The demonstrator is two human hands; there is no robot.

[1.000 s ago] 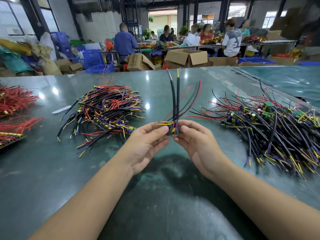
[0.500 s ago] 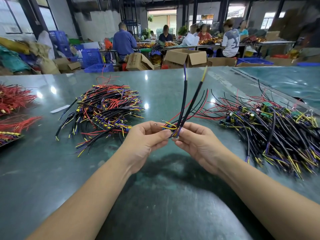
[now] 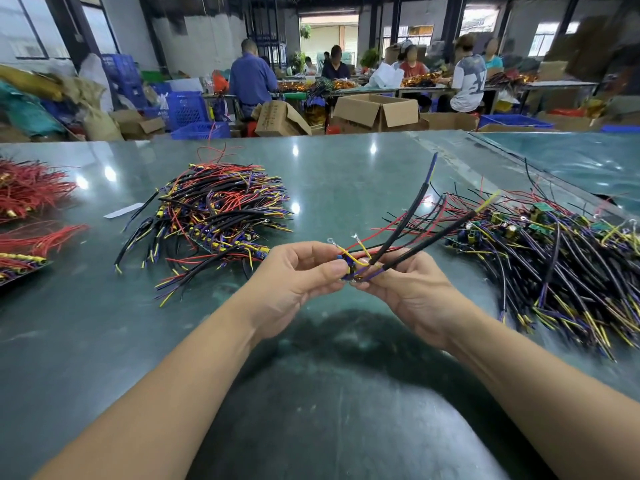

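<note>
- The left hand [image 3: 294,282] has its fingers curled in, thumb and fingertips pinching the left edge of a small wired circuit board [image 3: 355,270].
- The right hand [image 3: 412,292] pinches the same board from the other side, fingers bent round its right end. Neither hand holds anything else.
- From the board two black-sleeved leads [image 3: 407,220] fan up and to the right, one ending in a purple tip, the other in a yellow tip. Thin red and yellow wires with ring terminals stick out above the fingers.
- The board is held in the air in front of the person, between the two heaps and touching neither.
- To the left lies a fairly tidy pile of wired boards [image 3: 214,216], its leads mostly running the same way; it looks like the finished stack.
- To the right sprawls a larger tangled heap [image 3: 554,265] of the same units, probably waiting their turn.
- Judging by that, one unit is in hand for straightening, a fair share is done, and more than half seems left.
- Further out on the green table [image 3: 329,174] lie red wire bundles [image 3: 27,192] at the far left and a white strip [image 3: 123,210].
</note>
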